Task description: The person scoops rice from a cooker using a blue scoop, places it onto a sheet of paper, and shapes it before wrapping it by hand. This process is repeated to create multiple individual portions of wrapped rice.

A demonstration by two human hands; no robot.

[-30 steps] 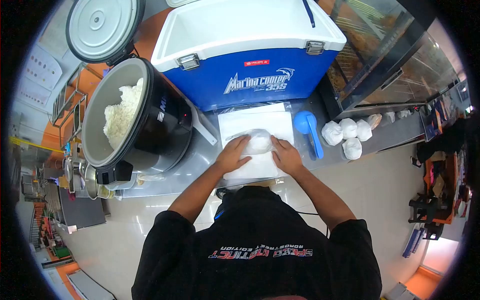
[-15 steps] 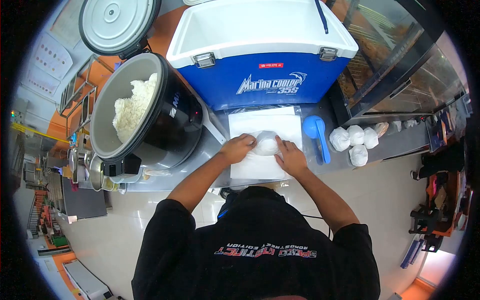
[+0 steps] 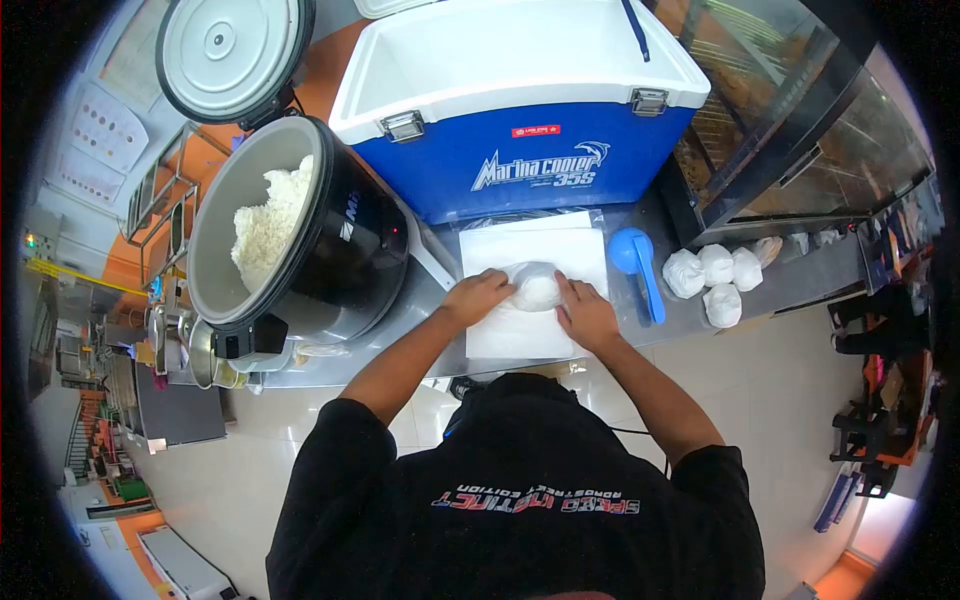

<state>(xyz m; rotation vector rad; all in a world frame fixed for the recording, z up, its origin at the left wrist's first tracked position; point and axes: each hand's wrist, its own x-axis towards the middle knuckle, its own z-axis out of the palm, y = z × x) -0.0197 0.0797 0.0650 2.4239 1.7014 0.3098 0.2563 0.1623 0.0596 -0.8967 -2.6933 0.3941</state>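
A clear plastic bag of white rice lies on a stack of white paper sheets on the steel counter. My left hand presses the bag's left side and my right hand presses its right side, fingers curled around it. Both hands rest on the paper. A blue rice scoop lies just right of the sheets, untouched.
A large black rice cooker with cooked rice stands open at left, its lid raised. An open blue and white cooler sits behind the paper. Several tied rice bags lie at right beside a glass display case.
Both hands drew closer around the rice bag and gathered it into a tighter, rounder lump. The view shifted slightly.
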